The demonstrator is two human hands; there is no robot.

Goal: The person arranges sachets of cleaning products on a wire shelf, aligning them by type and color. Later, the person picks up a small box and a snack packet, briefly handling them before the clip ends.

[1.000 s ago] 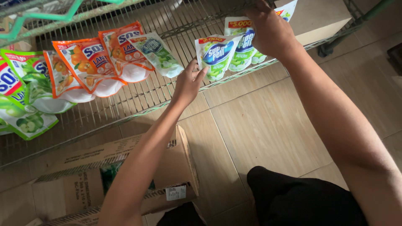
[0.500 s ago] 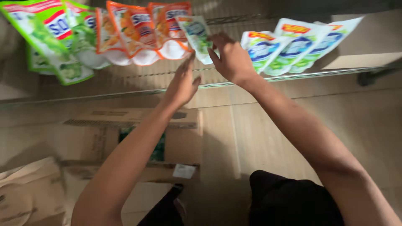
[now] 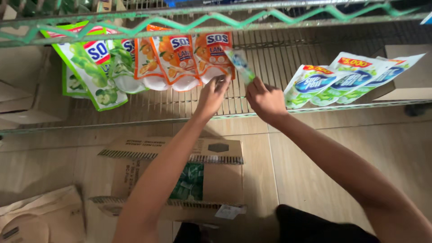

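Observation:
My right hand (image 3: 265,100) grips the lower edge of a white and green refill pouch (image 3: 239,64) that stands almost edge-on over the wire shelf (image 3: 189,105). My left hand (image 3: 212,93) reaches to the bottom of the orange pouches (image 3: 180,58) just left of it, fingers curled against them; whether it grips one is unclear. Green pouches (image 3: 96,72) lie further left. A fan of three white, blue and green pouches (image 3: 346,78) lies to the right of my right hand.
An open cardboard box (image 3: 216,180) with green packs inside sits on the tiled floor below my arms. Flattened cardboard (image 3: 40,216) lies at bottom left. A closed carton (image 3: 409,76) sits on the shelf at right. A green wire shelf edge (image 3: 225,15) crosses overhead.
The view has shifted and closed in on the shelf. My right hand left the blue-green pouches and came left to the single pouch by the orange ones. My left hand rose to the orange pouches.

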